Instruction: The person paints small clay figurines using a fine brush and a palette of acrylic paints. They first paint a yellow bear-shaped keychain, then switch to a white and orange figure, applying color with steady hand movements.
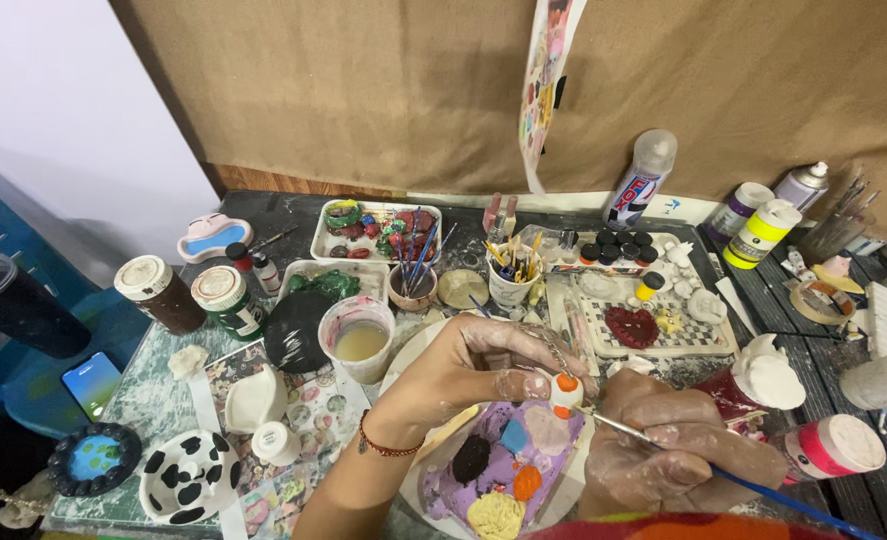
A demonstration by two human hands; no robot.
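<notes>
— over the middle of the cluttered table [153,400], left hand [488,365] curled, fingertips pinched shut around a small white figurine [565,392] with orange patches
— and right hand [668,445]?
— closed too, gripping a thin blue-handled paintbrush [683,455] like a pen, bristle end touching the figurine, handle running off toward the lower right corner
— directly beneath?
— round white palette [508,465] smeared purple, with blobs of black, blue, orange and pale yellow; figurine held just above its upper edge
— further out on the left?
— plastic cup of murky water [360,340] just beside the left wrist, red bracelet [383,447] on that wrist; black lid [296,332] next to the cup, then two jars with worn lids [193,295]; lower down, a cow-patterned dish [188,480] and a small white pot [276,442] on patterned paper
— behind the hands?
— white cup stuffed with brushes [510,275], clay bowl with more brushes [412,285], white tray of red and green painted pieces [375,232], row of small black-capped paint bottles [623,245]
— on the right?
— checkered tray [653,325] holding a red heart shape and unpainted white pieces, yellow-capped bottle [760,233], spray can [641,180] leaning against brown paper on the wall
— far left edge?
— dark tumbler [13,305] and a phone [91,383], well apart from the hands
</notes>
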